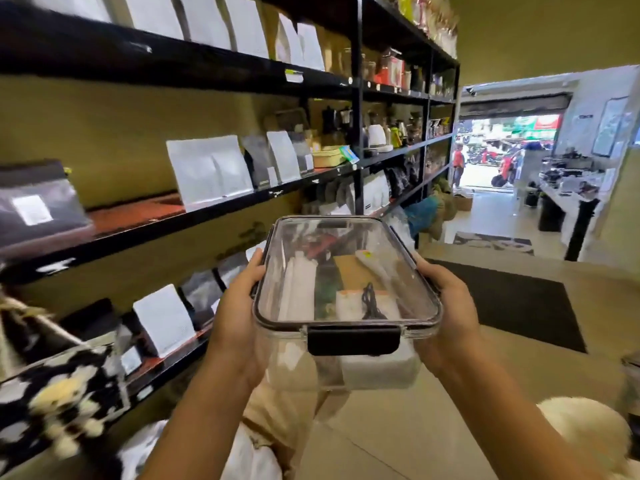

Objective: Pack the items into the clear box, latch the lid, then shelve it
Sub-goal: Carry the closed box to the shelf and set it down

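I hold the clear box (346,271) in front of me at chest height, level, with its lid on. The black latch (353,340) on the near short side lies folded down against the wall. Through the lid I see white pouches, a brown packet and a black cord packed inside. My left hand (239,306) grips the box's left long side and my right hand (446,306) grips its right long side. The black shelving (221,216) runs along my left, a little apart from the box.
The shelves carry white and dark pouches (211,171), jars and kettles. A bare reddish stretch of shelf board (135,213) lies left of the pouches. A dark floor mat (519,299) lies ahead on the right. A patterned bag (62,403) sits at lower left. An open doorway (498,154) is far ahead.
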